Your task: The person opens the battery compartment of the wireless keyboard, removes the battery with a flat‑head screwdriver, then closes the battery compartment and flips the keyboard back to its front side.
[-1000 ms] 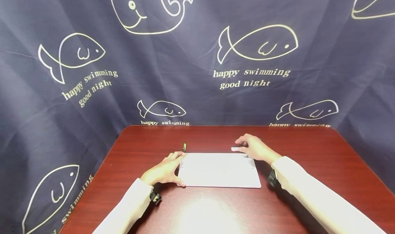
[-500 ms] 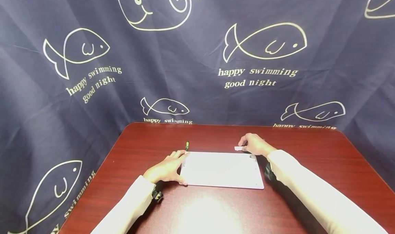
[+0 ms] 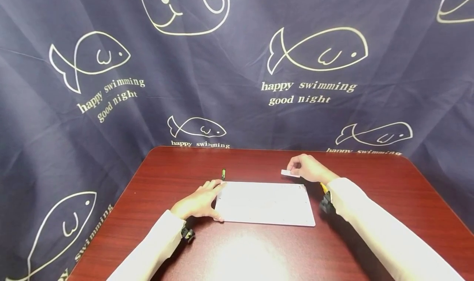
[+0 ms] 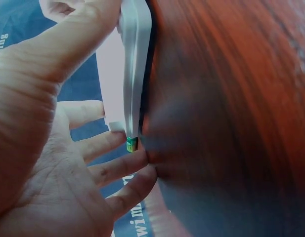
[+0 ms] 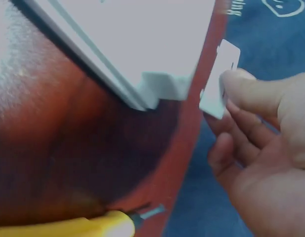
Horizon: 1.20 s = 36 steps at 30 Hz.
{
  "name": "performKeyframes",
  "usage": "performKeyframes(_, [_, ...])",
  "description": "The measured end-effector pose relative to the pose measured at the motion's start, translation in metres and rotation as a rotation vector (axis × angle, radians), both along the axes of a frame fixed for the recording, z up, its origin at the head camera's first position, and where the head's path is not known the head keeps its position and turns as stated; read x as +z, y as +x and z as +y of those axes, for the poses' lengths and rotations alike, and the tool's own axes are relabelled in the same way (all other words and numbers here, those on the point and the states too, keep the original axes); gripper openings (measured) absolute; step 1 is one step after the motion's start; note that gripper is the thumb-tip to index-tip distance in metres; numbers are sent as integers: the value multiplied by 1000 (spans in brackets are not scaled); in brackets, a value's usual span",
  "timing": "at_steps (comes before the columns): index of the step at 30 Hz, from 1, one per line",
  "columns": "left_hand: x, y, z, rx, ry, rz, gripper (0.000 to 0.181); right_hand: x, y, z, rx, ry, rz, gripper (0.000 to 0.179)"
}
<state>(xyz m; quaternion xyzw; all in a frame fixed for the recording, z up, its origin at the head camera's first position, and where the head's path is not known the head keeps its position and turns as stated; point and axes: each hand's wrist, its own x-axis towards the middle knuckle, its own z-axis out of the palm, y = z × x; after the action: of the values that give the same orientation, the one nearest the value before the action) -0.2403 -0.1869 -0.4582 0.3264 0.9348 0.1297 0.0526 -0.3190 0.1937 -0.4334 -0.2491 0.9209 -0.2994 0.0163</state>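
A flat white slab (image 3: 264, 203), like a keyboard lying face down, rests on the table. My left hand (image 3: 200, 200) holds its left end, thumb at the near corner and index finger along the far corner. In the left wrist view, the other fingers (image 4: 125, 165) spread past the slab's edge. My right hand (image 3: 309, 168) pinches a small white battery cover (image 5: 220, 79) between thumb and fingers, beyond the slab's far right corner and apart from it. Small tabs show along the cover's edge. A recess (image 3: 301, 186) lies at that corner of the slab.
A small green battery (image 3: 224, 174) lies behind the slab's far left corner. Right of the slab, partly hidden under the right wrist, is a yellow-handled screwdriver (image 5: 110, 226). A dark blue fish-print curtain (image 3: 237, 87) hangs behind the reddish wooden table (image 3: 185, 166).
The right hand has drawn the cover up and away from the slab's far right corner, uncovering the recess and yellow handle. The left hand keeps its hold; the head view shifted slightly.
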Motion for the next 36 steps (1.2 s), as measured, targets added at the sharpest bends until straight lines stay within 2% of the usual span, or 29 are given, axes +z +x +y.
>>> performKeyframes(12, [0, 0, 1, 10, -7, -8, 109, 9, 14, 1, 200, 36, -65, 23])
performKeyframes(23, [1, 1, 2, 13, -1, -15, 109, 7, 19, 0, 246, 49, -56, 19])
performKeyframes(36, [4, 4, 3, 20, 8, -31, 107, 5, 22, 1, 211, 51, -71, 17])
